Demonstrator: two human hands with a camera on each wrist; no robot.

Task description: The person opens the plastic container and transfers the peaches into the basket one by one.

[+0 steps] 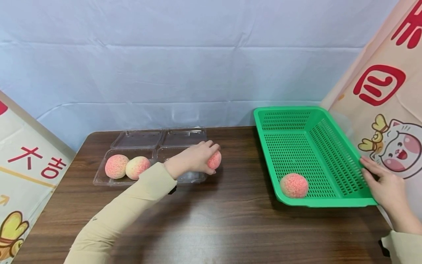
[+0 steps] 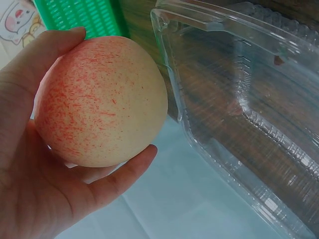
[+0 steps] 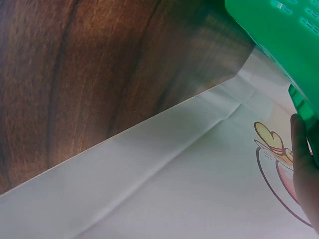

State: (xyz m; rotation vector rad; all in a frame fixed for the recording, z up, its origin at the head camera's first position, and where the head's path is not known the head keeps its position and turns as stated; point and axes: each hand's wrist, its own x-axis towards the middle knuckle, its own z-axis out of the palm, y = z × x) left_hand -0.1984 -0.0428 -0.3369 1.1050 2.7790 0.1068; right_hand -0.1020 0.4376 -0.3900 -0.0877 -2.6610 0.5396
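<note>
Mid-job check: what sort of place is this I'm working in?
Probably an indoor tabletop set-up staged for filming, though the wider room is out of view: a wood-grain table, a creased pale backdrop behind it, and cartoon-printed sheets on both sides.

The light is bright, with soft glare on the table (image 1: 197, 227) and small white glints on the clear container (image 2: 244, 107)
</note>
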